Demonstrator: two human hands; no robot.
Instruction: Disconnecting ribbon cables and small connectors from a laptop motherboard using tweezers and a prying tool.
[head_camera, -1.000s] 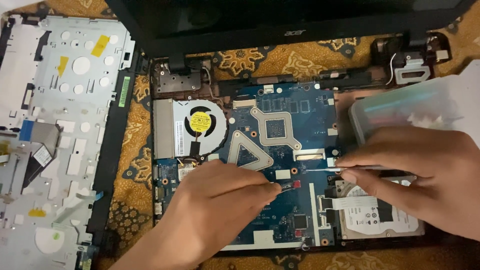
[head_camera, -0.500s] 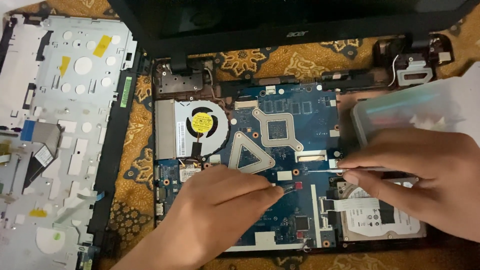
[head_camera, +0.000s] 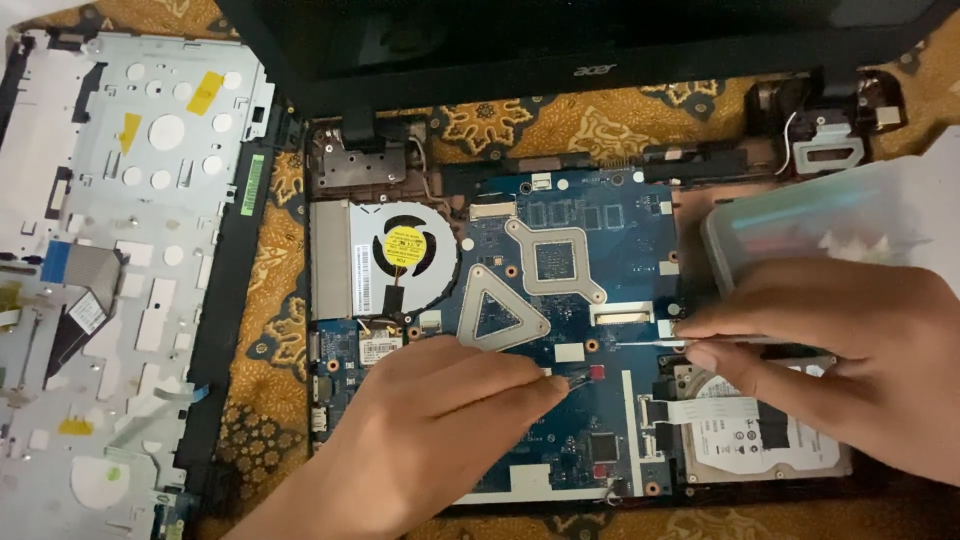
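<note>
1. Nearest, the left hand rests on the blue laptop motherboard, fingers pinched together on a small dark connector.
2. Beside it, the right hand has its fingers clamped on thin metal tweezers lying over the board, above the silver hard drive.
3. Farther back sits the round cooling fan with a yellow label.
4. Farthest, the black laptop screen lies on patterned cloth.

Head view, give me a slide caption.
Left hand and right hand holding a thin tool over an opened laptop's blue motherboard.
</note>
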